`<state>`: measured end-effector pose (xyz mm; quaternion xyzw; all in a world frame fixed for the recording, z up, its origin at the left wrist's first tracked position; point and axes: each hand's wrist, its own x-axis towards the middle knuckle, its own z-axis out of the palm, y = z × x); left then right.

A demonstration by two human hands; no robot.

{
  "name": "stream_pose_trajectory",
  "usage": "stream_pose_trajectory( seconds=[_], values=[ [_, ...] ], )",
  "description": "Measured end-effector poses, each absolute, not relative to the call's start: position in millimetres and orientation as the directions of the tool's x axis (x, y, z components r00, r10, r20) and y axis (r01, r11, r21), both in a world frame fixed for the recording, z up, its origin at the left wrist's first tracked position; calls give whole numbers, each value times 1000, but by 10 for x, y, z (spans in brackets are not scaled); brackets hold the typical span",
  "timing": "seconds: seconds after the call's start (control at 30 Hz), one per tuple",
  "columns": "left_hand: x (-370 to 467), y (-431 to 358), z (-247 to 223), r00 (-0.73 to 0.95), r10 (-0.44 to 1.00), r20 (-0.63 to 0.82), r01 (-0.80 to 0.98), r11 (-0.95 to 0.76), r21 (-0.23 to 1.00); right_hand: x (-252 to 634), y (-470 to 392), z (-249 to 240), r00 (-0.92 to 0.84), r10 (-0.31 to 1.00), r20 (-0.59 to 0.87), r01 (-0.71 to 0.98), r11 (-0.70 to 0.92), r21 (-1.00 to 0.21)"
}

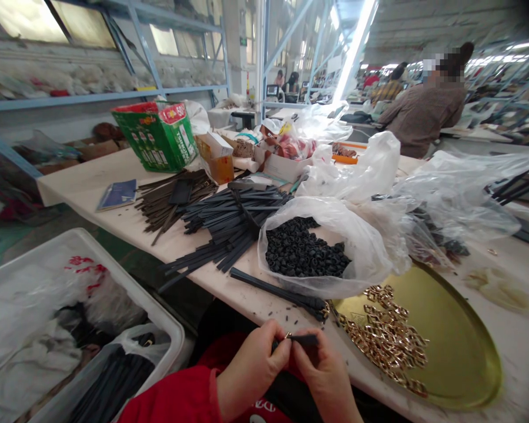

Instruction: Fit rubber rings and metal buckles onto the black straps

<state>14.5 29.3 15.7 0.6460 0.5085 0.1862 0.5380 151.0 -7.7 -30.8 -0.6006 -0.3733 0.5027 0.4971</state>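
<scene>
My left hand (258, 361) and my right hand (321, 367) meet at the table's near edge, fingers pinched together. Between them is a dark strap (306, 339) with a small gold buckle (288, 335) at its left part. The left fingertips close on the buckle end; the right fingers hold the strap. Just beyond lies a bundle of dark straps (275, 288) with gold buckles at its right end. A gold tray (458, 352) to the right bears a heap of gold buckles (390, 338). Behind the hands, an open plastic bag (370, 258) holds many small black loops (304, 249).
Piles of black straps (229, 220) and brown straps (170, 197) lie on the table (83, 182), near a green box (158, 138) and blue booklet (117, 195). A white bin (171, 329) stands at lower left. Plastic bags (462, 188) lie right. A person (427, 111) is behind.
</scene>
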Motion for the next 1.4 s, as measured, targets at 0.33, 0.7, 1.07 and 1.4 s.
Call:
stream_pose_trajectory(
  seconds=[0.33,0.7,1.07,1.4],
  values=[
    [109,583,153,513,786,-346,382,151,912,1721,183,-29,-153,984,-87,194,-57,-979],
    [200,839,55,550,780,-299,312,140,940,2371,1531,-32,-13,997,72,953,34,-303],
    [166,742,22,472,840,-266,293,135,946,2414,1576,-168,31,988,151,883,44,-467],
    [226,745,268,375,917,-133,173,72,982,2015,776,78,146,970,-192,-50,-187,-981]
  ],
)
